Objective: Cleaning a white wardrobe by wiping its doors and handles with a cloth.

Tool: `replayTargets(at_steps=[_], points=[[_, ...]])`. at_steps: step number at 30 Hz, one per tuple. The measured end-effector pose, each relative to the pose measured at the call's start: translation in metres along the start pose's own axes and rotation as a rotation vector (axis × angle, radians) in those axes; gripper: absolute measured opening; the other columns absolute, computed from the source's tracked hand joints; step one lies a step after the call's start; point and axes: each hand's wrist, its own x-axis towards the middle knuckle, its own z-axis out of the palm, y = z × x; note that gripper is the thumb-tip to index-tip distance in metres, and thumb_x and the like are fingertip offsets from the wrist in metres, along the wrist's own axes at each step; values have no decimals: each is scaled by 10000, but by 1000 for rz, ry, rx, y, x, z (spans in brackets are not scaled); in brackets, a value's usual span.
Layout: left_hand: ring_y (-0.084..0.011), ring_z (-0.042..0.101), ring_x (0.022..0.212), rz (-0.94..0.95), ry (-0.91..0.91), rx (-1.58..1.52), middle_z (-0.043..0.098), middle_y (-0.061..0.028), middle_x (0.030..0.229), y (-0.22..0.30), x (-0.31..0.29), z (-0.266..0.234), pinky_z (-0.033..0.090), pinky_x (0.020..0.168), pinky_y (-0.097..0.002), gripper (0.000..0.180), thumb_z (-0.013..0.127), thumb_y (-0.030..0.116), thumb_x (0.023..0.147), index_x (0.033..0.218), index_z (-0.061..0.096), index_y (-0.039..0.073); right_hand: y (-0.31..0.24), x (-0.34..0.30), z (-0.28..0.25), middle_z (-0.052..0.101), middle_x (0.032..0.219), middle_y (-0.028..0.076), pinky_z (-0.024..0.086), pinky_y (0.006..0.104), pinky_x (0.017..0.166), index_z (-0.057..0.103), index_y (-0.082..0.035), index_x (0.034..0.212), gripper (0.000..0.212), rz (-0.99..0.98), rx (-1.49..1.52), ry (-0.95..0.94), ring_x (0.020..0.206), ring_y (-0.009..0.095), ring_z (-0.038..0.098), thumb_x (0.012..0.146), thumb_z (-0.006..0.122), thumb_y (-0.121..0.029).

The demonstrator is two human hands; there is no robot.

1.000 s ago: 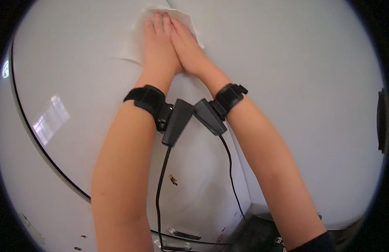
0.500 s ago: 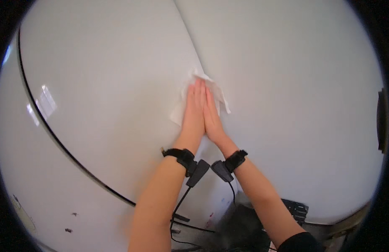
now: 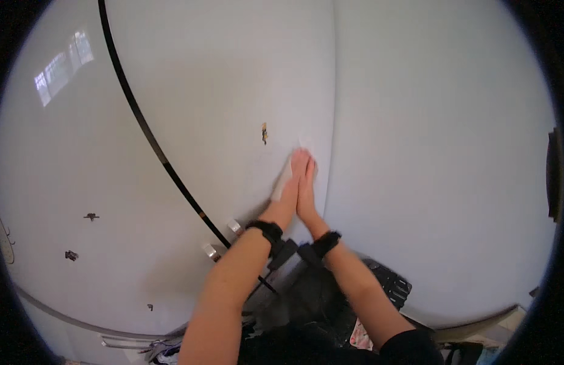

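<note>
My left hand [image 3: 296, 171] and my right hand [image 3: 307, 191] lie flat side by side, fingers stretched and close together, pointing up the glossy white panel [image 3: 197, 91]. Beneath them is a thin white cloth or tissue [image 3: 283, 181], mostly covered; a strip of it shows along the left hand, and a bit past the fingertips. Both hands press it against the panel, just left of a vertical seam [image 3: 332, 109]. Each wrist wears a black strap with a small dark device.
A brown-and-black mark [image 3: 264, 133] sits above the hands. A long black strip [image 3: 142, 125] curves across the panel at left, with two shiny metal fittings [image 3: 234, 227] near its lower end. A black slotted object [image 3: 388, 283] lies below, beside my right forearm.
My view has shifted down, so the panel's marks stand higher in it. Both hands, still together, have moved down the panel with the cloth, and now lie left of the seam.
</note>
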Motion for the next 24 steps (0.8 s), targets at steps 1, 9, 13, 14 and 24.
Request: replayTargets(at_steps=[1,9,13,14,24], points=[[-295,95,1340,-40,13,16,145,-132,1445,-38,3,-18,64,1089,-463,630,410,256,822,1382,197,62,-21,31,-6,56,1458,166,23,363,1081,68,41,1375,583,-85,74,-13,1347,289,20,938,300,-266],[-285,159,1324,-593,348,-255,247,-95,1409,-200,1,-66,74,1085,-449,596,422,297,829,1370,257,105,-162,144,9,153,1429,210,62,431,1070,160,38,1365,565,-554,-94,-96,1331,380,73,911,337,-250],[-288,285,1252,-513,349,-466,414,-125,1269,-143,-8,-50,139,1068,-437,527,443,285,788,1267,409,67,-110,98,3,237,1374,232,111,446,1053,206,61,1332,546,-512,-107,-80,1274,400,194,896,341,-238],[-279,286,1247,-441,210,-488,413,-114,1263,-124,-19,-43,134,1070,-434,522,439,288,787,1263,413,75,-87,78,9,265,1350,239,124,441,1049,216,69,1322,540,-481,-85,-70,1249,404,229,891,337,-234],[-251,158,1315,62,-166,-161,251,-47,1405,-7,-79,-17,17,1090,-426,599,407,310,827,1372,255,114,3,-47,20,157,1398,234,93,382,1064,132,81,1340,607,16,145,-151,1301,348,136,913,286,-321]])
